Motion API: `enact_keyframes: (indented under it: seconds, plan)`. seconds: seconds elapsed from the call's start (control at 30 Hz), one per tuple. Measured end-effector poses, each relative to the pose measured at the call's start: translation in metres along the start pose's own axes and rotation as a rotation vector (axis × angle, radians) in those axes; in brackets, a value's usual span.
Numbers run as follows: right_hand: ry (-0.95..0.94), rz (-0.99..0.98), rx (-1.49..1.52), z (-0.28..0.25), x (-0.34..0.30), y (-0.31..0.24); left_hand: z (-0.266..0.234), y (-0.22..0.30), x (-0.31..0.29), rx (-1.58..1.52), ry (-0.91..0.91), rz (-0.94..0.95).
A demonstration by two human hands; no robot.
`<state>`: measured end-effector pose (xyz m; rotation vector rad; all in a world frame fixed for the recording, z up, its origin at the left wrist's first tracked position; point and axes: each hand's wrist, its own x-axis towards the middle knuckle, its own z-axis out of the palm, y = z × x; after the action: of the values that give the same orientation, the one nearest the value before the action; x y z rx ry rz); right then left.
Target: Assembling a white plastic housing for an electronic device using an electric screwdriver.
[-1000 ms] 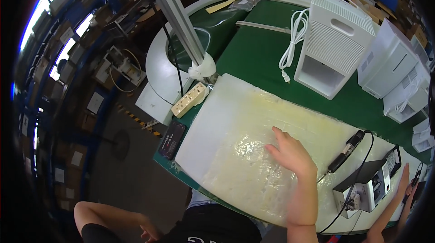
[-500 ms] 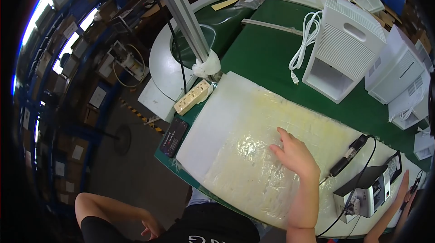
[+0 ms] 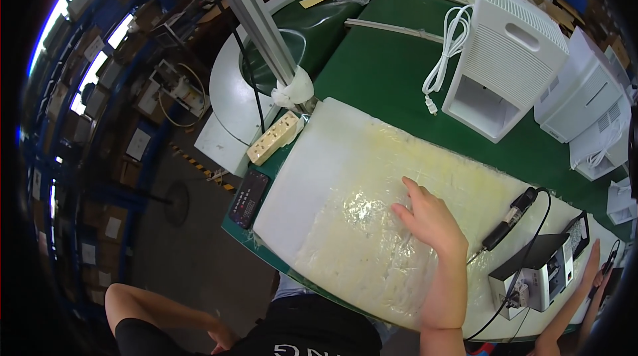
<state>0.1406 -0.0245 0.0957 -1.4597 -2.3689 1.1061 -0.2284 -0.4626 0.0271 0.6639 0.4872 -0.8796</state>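
Observation:
My right hand (image 3: 428,213) is over the middle of a white, plastic-covered padded mat (image 3: 299,177), palm down, with thumb and forefinger apart. Nothing is in it; whether it presses on the mat or hovers just above, I cannot tell. To its right lies a black electric screwdriver (image 3: 510,219) with a cable. My left hand (image 3: 224,337) is at my waist, off the table, elbow bent outward. Its fingers are mostly hidden against my dark shirt. At the mat's left edge are a black phone-like device (image 3: 250,199) and a beige power strip (image 3: 274,138).
A white slatted appliance housing (image 3: 508,57) with a coiled white cord (image 3: 440,57) stands on the green table (image 3: 372,70). More white units (image 3: 585,93) stand at right. A metal post (image 3: 256,24) rises at left. A screw-feeder box (image 3: 531,276) sits near a co-worker's arm (image 3: 571,306).
The view has shifted slightly, so the table sits a little higher and further left. My left hand has drawn in against my waist. My right hand stays over the mat.

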Motion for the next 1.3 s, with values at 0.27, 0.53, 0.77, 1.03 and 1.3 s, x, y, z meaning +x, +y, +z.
enact_keyframes:
  seconds: [0.27, 0.53, 0.77, 1.03, 1.3]
  plan:
    - [0.011, -0.016, -0.006, -0.002, 0.000, 0.004, 0.008, -0.005, 0.001, 0.069, 0.203, -0.081]
    - [0.008, -0.025, -0.011, -0.001, 0.003, 0.002, -0.047, -0.066, 0.006, -0.300, 0.104, -0.268]
    - [0.032, -0.009, -0.003, 0.003, 0.000, 0.011, -0.178, 0.271, -0.161, 0.237, 1.092, 0.603]
    - [0.015, 0.011, 0.006, -0.004, 0.007, 0.015, -0.296, 0.413, -0.146, -0.408, 1.425, 1.330]
    - [0.027, 0.129, -0.010, -0.010, 0.009, 0.020, -0.333, 0.440, -0.135, -0.392, 1.454, 1.372]
